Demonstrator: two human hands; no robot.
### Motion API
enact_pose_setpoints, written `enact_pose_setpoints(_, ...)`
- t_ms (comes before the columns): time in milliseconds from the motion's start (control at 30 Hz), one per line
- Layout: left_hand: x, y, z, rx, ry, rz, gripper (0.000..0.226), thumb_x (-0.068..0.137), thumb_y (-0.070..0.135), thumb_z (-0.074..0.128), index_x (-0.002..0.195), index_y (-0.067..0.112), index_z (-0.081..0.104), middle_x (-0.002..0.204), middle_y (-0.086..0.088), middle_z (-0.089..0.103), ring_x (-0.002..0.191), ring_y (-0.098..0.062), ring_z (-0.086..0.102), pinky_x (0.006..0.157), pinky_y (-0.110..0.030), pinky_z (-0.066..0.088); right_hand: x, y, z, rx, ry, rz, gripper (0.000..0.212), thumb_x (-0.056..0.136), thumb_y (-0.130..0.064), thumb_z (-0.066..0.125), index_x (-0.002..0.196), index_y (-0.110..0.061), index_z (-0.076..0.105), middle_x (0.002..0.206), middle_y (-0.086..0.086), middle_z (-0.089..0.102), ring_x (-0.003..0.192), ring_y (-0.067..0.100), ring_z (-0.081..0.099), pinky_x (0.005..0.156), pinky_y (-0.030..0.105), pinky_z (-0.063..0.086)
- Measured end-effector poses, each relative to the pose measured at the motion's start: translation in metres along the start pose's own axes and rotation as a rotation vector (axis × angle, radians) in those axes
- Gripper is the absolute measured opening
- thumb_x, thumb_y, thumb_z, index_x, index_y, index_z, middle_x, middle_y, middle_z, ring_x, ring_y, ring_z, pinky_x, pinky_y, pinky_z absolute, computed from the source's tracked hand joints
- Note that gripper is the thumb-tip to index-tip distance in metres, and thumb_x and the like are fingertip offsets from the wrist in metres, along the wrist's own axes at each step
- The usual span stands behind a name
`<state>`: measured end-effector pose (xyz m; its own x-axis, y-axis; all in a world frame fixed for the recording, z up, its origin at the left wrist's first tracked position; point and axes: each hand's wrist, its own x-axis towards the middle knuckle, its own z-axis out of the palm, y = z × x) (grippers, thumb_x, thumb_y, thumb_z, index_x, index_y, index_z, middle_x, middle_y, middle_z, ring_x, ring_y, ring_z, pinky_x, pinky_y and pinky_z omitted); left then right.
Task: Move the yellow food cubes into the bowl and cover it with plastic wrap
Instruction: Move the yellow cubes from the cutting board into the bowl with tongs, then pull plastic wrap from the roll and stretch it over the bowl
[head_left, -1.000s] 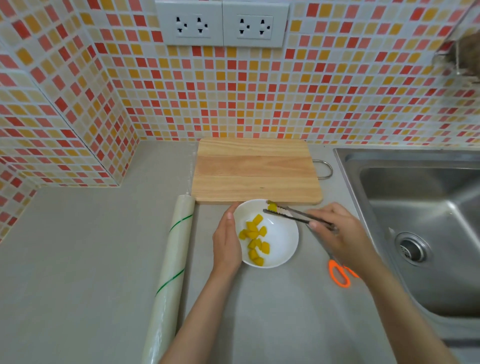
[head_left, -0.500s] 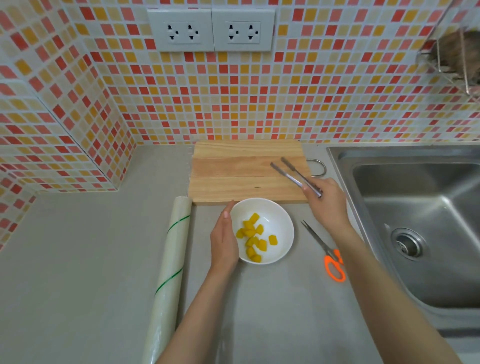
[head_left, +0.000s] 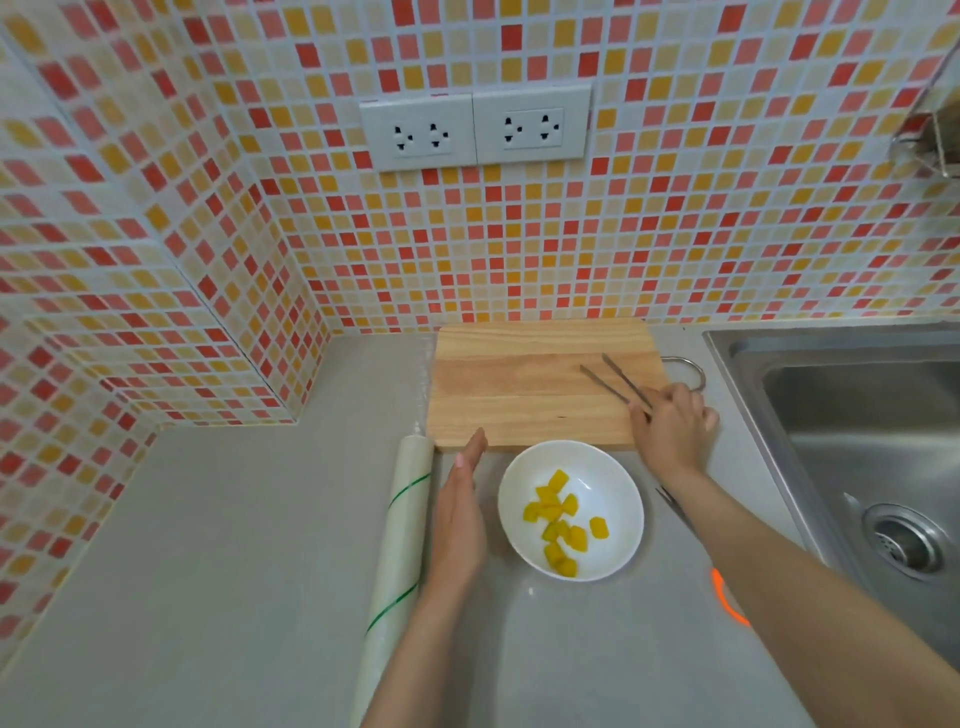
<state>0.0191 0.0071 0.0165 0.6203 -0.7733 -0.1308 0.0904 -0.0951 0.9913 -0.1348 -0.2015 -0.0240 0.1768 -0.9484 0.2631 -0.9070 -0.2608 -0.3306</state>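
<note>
A white bowl (head_left: 613, 470) stands on the grey counter just in front of the wooden cutting board (head_left: 519, 384). Several yellow food cubes (head_left: 561, 522) lie inside it. My left hand (head_left: 460, 506) is flat with straight fingers between the bowl and the roll of plastic wrap (head_left: 397, 566), apart from both. My right hand (head_left: 672, 428) rests at the board's right front corner, shut on metal tongs (head_left: 613, 382) whose tips lie apart on the board with nothing between them. No cubes show on the board.
A steel sink (head_left: 872, 447) lies to the right, close to my right arm. Orange-handled scissors (head_left: 727, 603) lie on the counter, mostly hidden under my right forearm. Tiled walls close in the back and left, with two sockets (head_left: 475, 127) above the board.
The tongs dropped a cube in the bowl, then my right hand carried them onto the board. My left hand let go of the bowl's rim and opened flat to its left.
</note>
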Motion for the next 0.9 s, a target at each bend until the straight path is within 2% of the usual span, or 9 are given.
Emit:
enact_pose_setpoints(167, 0.006, 0.020, -0.058, 0.086, 0.076, 0.101, 0.049, 0.092, 0.059, 0.017, 0.125, 0.041, 0.049, 0.141, 0.004, 0.050, 0.134, -0.007, 0.040, 0.114, -0.033, 0.025, 0.000, -0.007, -0.014, -0.018, -0.075, 0.013, 0.043, 0.089, -0.034, 0.053, 0.125, -0.013, 0.055, 0.125, 0.017, 0.051, 0.116, 0.032, 0.044, 0.096, 0.042, 0.028)
enact_pose_setpoints(300, 0.009, 0.013, -0.104, 0.237, 0.014, 0.002, 0.070, 0.083, 0.061, 0.010, 0.142, 0.034, 0.036, 0.154, 0.010, 0.029, 0.142, -0.002, 0.016, 0.115, -0.026, 0.005, -0.012, -0.054, -0.056, 0.536, 0.041, 0.066, 0.061, 0.093, -0.032, 0.050, 0.143, -0.006, 0.029, 0.150, 0.018, 0.026, 0.138, 0.028, 0.027, 0.112, 0.042, 0.026)
enact_pose_setpoints(367, 0.003, 0.006, -0.119, 0.285, -0.008, -0.049, 0.067, 0.087, 0.059, 0.009, 0.146, 0.033, 0.028, 0.155, 0.015, 0.021, 0.139, 0.006, 0.009, 0.109, -0.018, 0.002, -0.044, -0.092, -0.076, 0.798, 0.062, -0.024, 0.059, 0.094, -0.034, 0.047, 0.144, -0.009, 0.028, 0.152, 0.009, 0.024, 0.140, 0.013, 0.024, 0.114, 0.028, 0.025)
enact_pose_setpoints(433, -0.003, -0.004, -0.129, 0.341, -0.028, -0.095, 0.064, 0.090, 0.056, 0.008, 0.148, 0.034, 0.021, 0.156, 0.016, 0.012, 0.140, 0.006, 0.000, 0.111, -0.019, -0.001, -0.093, -0.128, -0.084, 0.979, -0.081, -0.090, 0.058, 0.093, -0.039, 0.043, 0.144, -0.015, 0.030, 0.149, -0.005, 0.026, 0.136, -0.005, 0.019, 0.112, 0.014, 0.019)
enact_pose_setpoints(467, -0.007, -0.009, -0.132, 0.384, -0.042, -0.109, 0.065, 0.088, 0.057, 0.009, 0.148, 0.034, 0.018, 0.157, 0.017, 0.008, 0.140, 0.006, -0.004, 0.115, -0.023, -0.003, -0.120, -0.144, -0.082, 1.041, -0.216, -0.099, 0.057, 0.093, -0.038, 0.043, 0.144, -0.017, 0.029, 0.149, -0.009, 0.025, 0.136, -0.008, 0.018, 0.114, 0.016, 0.018)
enact_pose_setpoints(567, -0.017, -0.026, -0.138, 0.587, -0.080, -0.093, 0.066, 0.087, 0.054, 0.008, 0.149, 0.029, 0.012, 0.157, 0.015, 0.004, 0.136, 0.008, -0.010, 0.117, -0.029, -0.008, -0.192, -0.176, -0.062, 1.024, -0.605, -0.065, 0.058, 0.097, -0.032, 0.040, 0.148, -0.015, 0.018, 0.156, -0.004, 0.015, 0.139, -0.004, 0.009, 0.120, 0.028, 0.011)
enact_pose_setpoints(667, -0.027, -0.041, -0.138, 0.722, -0.114, -0.042, 0.066, 0.089, 0.050, 0.006, 0.150, 0.025, 0.013, 0.159, 0.008, 0.009, 0.139, 0.002, -0.008, 0.118, -0.031, -0.008, -0.234, -0.191, -0.039, 0.961, -0.776, 0.058, 0.061, 0.098, -0.034, 0.036, 0.148, -0.011, 0.011, 0.159, 0.002, 0.008, 0.144, 0.007, 0.005, 0.118, 0.023, 0.003)
enact_pose_setpoints(733, -0.034, -0.050, -0.138, 0.805, -0.167, -0.016, 0.056, 0.096, 0.042, 0.008, 0.150, 0.026, 0.011, 0.160, 0.005, 0.011, 0.143, -0.005, -0.007, 0.118, -0.037, -0.007, -0.245, -0.194, -0.033, 0.932, -0.801, 0.074, 0.063, 0.097, -0.036, 0.036, 0.148, -0.010, 0.009, 0.159, 0.002, 0.005, 0.145, 0.009, 0.003, 0.113, 0.017, 0.001)
enact_pose_setpoints(900, -0.046, -0.059, -0.130, 0.875, -0.195, -0.019, 0.047, 0.101, 0.032, 0.008, 0.146, 0.029, -0.006, 0.159, 0.010, 0.001, 0.139, 0.001, -0.014, 0.112, -0.028, -0.020, -0.246, -0.194, -0.029, 0.933, -0.707, 0.102, 0.062, 0.094, -0.037, 0.045, 0.145, -0.009, 0.024, 0.156, 0.002, 0.022, 0.143, 0.008, 0.019, 0.109, 0.011, 0.010)
